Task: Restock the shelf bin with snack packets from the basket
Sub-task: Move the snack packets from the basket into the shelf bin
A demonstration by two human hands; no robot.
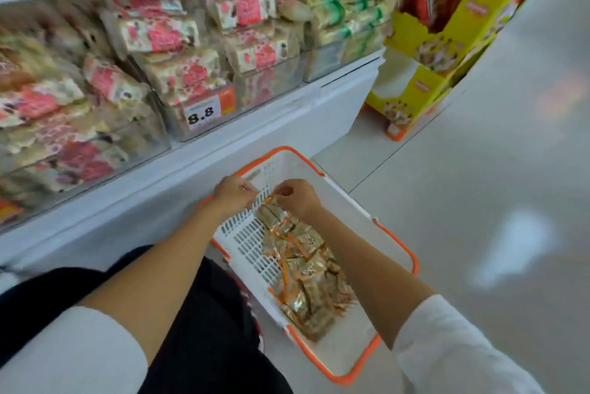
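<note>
Shop aisle, pale tiled floor, and it looks barely started: the white slotted orange-rimmed plastic basket [245,243] holds heaps of gold-and-orange foil snack packets [306,269], right hand [297,197] pinching one at its far end, left hand [234,192] curled alongside (grip unclear), clear plastic shelf bin [204,119] above the basket.

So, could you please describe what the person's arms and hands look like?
The left hand and right hand are bare: no gloves, and no watch or rings that I can make out. White sleeves stop near the elbows, leaving the forearms uncovered.
</note>
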